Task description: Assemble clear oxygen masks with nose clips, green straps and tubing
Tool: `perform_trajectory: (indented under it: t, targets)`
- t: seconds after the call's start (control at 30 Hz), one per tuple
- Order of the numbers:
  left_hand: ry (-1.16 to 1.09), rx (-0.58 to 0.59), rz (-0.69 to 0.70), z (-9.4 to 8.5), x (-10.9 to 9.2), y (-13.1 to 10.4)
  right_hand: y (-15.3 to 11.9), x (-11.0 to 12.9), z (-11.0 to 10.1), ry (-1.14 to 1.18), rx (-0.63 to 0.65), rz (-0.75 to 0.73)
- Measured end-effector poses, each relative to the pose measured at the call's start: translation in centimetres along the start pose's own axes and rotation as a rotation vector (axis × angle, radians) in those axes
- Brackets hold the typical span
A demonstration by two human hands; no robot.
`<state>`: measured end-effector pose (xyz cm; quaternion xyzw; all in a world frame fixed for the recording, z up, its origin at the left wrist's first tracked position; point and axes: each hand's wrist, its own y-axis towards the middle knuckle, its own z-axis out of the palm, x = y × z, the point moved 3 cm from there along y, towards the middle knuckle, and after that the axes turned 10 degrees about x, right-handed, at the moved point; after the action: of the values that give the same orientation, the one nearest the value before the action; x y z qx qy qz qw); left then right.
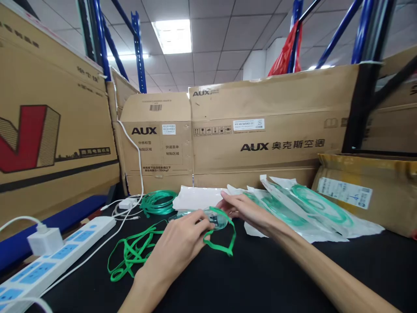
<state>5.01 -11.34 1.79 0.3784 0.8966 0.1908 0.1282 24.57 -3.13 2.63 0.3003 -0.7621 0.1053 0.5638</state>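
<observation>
One clear mask (pixel 221 222) lies beneath the left hand's (pixel 187 230) pinching thumb and fingers, its long axis crosswise; the right hand (pixel 241 208) curls just beyond its right end, by the green strap (pixel 230 251), its hold impossible to tell. Beyond both hands, cardboard panels (pixel 260 104) read "AUX" and "奥克斯空调".

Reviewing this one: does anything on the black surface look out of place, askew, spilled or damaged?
Mildly: the green straps left of the left hand lie in a loose tangle, unlike the neater green coil behind. The packets on the right overlap unevenly. No spill or clear damage shows.
</observation>
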Motion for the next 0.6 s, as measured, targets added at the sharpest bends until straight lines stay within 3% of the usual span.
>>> perform_trajectory:
  t: [0.1, 0.2, 0.37, 0.6]
  targets:
    - [-0.017, -0.043, 0.006, 0.2, 0.4, -0.1, -0.5, 0.6, 1.9, 0.141, 0.169, -0.02]
    - [-0.096, -0.068, -0.02, 0.5, 0.9, 0.3, -0.8, 0.9, 2.7, 0.23, 0.248, -0.03]
    - [-0.281, -0.043, -0.051, 0.8, 1.9, 0.5, -0.9, 0.5, 2.6, 0.272, 0.259, -0.02]
    - [-0.429, -0.063, -0.323, 0.0, 1.9, 0.2, -0.8, 0.6, 2.7, 0.218, 0.23, -0.029]
